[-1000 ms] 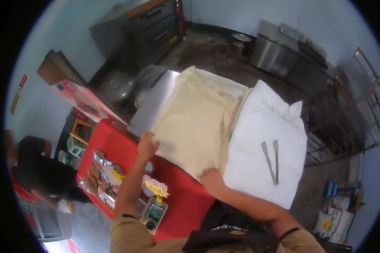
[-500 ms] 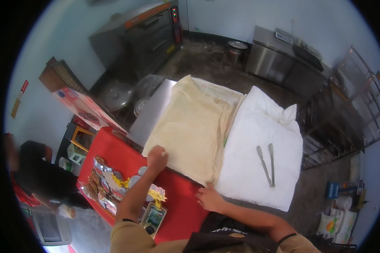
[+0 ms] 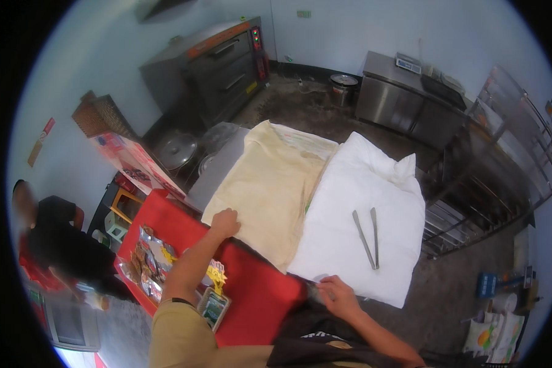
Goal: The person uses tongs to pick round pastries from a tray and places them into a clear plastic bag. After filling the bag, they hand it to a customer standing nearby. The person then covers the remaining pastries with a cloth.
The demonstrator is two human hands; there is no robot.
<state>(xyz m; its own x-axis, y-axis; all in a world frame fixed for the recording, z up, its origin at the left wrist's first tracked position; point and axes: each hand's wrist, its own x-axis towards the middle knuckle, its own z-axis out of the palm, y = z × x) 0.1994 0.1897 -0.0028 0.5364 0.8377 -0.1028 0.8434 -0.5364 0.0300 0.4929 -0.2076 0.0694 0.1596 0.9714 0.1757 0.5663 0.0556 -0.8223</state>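
Note:
A cream cloth [image 3: 260,190] lies spread over a flat surface in the middle. My left hand [image 3: 226,224] is closed on its near left edge. To its right lies a thick white quilt [image 3: 368,184], its left side against the cloth. My right hand [image 3: 339,297] is at the quilt's near edge, close to its left corner, with fingers partly apart; whether the fingertips touch the quilt is hard to see. Metal tongs [image 3: 375,242] rest on the quilt, their arms pointing away from me. What lies under the cloth and quilt is hidden.
A red-covered table [image 3: 251,294] at near left holds packaged snacks [image 3: 150,257] and a small framed device [image 3: 213,308]. A person in black [image 3: 67,239] stands at far left. Behind are an oven [image 3: 214,67] and a steel counter [image 3: 389,107]; a metal rack [image 3: 490,172] stands right.
My right hand has moved right, from the cream cloth's near corner to the white quilt's near edge. My left hand stays at the cloth's edge. The view has shifted slightly.

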